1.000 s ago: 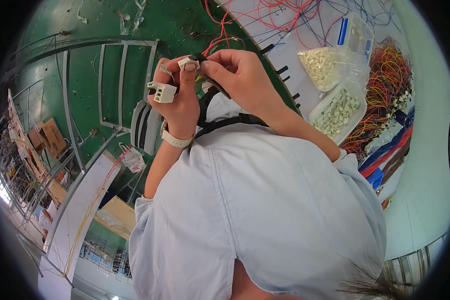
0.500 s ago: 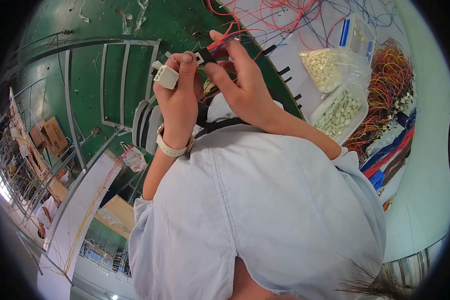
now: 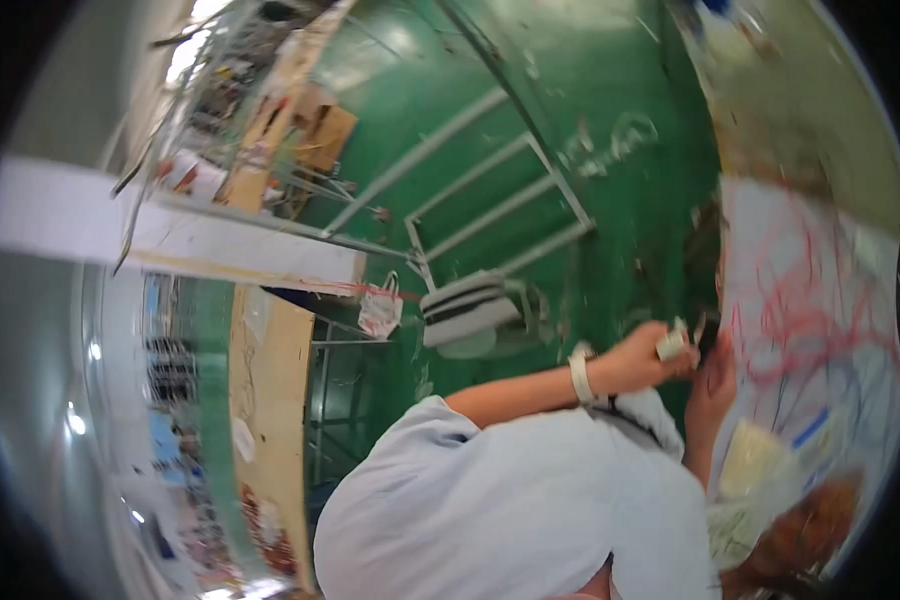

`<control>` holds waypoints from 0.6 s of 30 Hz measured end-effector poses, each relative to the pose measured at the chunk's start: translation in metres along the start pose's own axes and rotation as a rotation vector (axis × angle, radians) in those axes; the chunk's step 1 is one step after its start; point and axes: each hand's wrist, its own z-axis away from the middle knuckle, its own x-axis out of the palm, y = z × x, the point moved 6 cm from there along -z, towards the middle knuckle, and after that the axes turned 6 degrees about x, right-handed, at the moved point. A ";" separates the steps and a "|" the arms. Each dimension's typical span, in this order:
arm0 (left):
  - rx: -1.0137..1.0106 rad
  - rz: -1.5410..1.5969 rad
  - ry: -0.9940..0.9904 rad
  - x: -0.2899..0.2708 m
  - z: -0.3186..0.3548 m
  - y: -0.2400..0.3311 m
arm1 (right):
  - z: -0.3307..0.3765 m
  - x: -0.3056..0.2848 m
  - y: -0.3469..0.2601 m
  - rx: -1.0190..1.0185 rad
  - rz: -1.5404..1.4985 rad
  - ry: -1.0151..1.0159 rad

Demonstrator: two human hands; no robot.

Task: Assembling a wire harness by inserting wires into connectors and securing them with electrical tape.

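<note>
Head view, strongly tilted and blurred by motion; the scene leans so that the green floor (image 3: 590, 120) fills the upper middle and the white worktop (image 3: 820, 290) runs down the right side

Left hand (image 3: 642, 362): reaches out from the pale blue sleeve, a white wristband (image 3: 580, 374) on the wrist. Its grip is closed around a small white connector (image 3: 673, 343), which sits at the fingertips just at the worktop's left edge

Right hand (image 3: 712, 385): lies just below and right of the left hand, close beside it, fingers pointing up toward the connector. Blur hides the fingertips, so I cannot tell whether its grip is together or apart, nor whether it touches the connector

Red wires (image 3: 800, 310) loop across the white worktop just right of both hands; whether one ends in the connector cannot be made out

Near the lower right, a clear bag of pale small parts (image 3: 750, 465) lies on the worktop, with a bundle of orange and red wires (image 3: 820, 520) beside it at the rim

On the floor to the left of the hands stands a grey and white striped stool top (image 3: 467, 305); white-painted lines (image 3: 490, 190) cross the green floor above it. A long pale beam (image 3: 170, 245) crosses the left of the frame
</note>
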 end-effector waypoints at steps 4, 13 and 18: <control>0.062 -0.391 -0.042 -0.004 0.009 0.027 | -0.005 -0.008 0.017 0.376 -0.237 -0.353; 0.307 -0.728 -0.005 -0.010 0.023 0.047 | -0.029 0.025 0.022 0.483 -0.477 -0.404; 0.283 -0.847 -0.047 -0.024 0.025 0.043 | -0.029 0.052 0.006 0.472 -0.616 -0.295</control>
